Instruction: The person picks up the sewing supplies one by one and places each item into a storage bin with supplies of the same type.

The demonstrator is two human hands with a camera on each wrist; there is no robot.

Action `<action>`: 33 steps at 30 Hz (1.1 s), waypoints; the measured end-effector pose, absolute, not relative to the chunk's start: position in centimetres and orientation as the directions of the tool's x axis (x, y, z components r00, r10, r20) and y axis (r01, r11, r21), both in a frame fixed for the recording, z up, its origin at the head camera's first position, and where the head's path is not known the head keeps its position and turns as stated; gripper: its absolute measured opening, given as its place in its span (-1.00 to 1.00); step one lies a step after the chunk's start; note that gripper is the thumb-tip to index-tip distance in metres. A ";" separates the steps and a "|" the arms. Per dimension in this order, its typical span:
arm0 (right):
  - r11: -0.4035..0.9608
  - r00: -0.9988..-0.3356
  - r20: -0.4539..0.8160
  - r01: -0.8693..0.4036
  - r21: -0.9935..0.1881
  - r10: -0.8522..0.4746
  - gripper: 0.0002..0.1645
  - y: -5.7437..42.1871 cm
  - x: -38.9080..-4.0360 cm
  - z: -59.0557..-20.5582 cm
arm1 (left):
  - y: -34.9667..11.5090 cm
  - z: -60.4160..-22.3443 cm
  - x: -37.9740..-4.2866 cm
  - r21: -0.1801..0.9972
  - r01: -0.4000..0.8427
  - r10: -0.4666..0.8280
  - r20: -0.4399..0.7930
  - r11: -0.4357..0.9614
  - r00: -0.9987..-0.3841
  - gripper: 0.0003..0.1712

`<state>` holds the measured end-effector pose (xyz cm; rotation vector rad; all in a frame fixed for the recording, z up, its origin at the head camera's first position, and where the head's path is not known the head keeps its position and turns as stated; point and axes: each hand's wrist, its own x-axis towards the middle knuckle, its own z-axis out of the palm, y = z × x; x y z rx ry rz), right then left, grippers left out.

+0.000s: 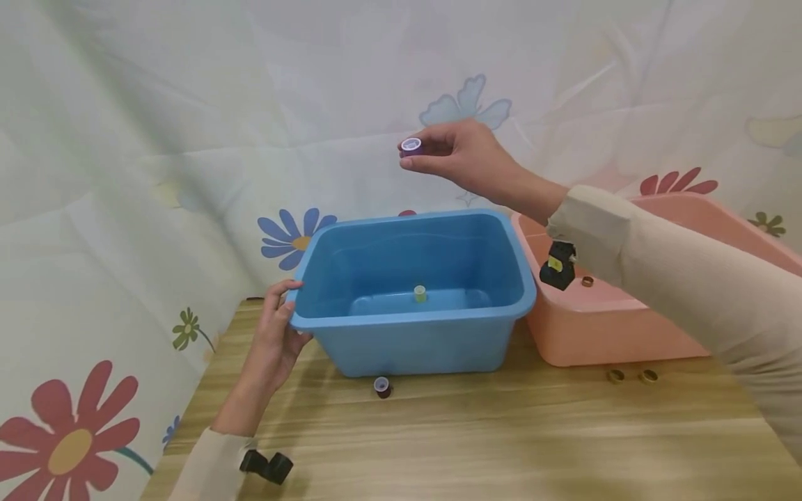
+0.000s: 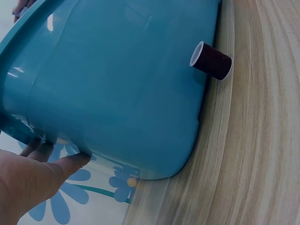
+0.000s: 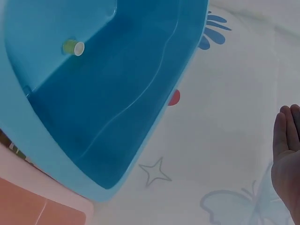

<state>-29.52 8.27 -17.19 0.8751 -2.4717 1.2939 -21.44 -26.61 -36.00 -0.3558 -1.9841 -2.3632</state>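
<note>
High above the blue tub (image 1: 413,341), my right hand (image 1: 476,156) pinches a small purple thread spool (image 1: 411,147) between thumb and fingers. In the right wrist view only part of that hand (image 3: 287,159) shows at the right edge, and the spool is out of sight. My left hand (image 1: 276,334) grips the tub's left rim; the left wrist view has its fingers (image 2: 70,164) against the tub's outer side. A yellow-green spool (image 1: 420,293) stands on the tub floor. In front of the tub, a dark maroon spool (image 1: 382,387) stands on the table.
A pink tub (image 1: 614,334) stands at the right against the blue one, with a small brown ring (image 1: 587,281) inside. Two brass-coloured rings (image 1: 649,376) lie before it on the wooden table (image 1: 476,438). A flowered curtain (image 1: 188,139) hangs behind.
</note>
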 end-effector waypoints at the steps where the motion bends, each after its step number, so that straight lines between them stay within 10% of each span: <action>1: 0.436 -0.802 0.441 -0.592 -0.678 -0.404 -0.52 8.3 -29.7 -17.4 | -26.6 -36.0 -21.4 0.968 0.171 0.120 0.195 -0.182 -0.974 -0.70; 33: 0.393 -0.794 0.337 -0.560 -0.729 -0.507 -0.54 6.5 -35.1 -21.2 | -26.4 -35.7 -21.1 0.963 0.187 0.114 0.211 -0.192 -0.971 -0.70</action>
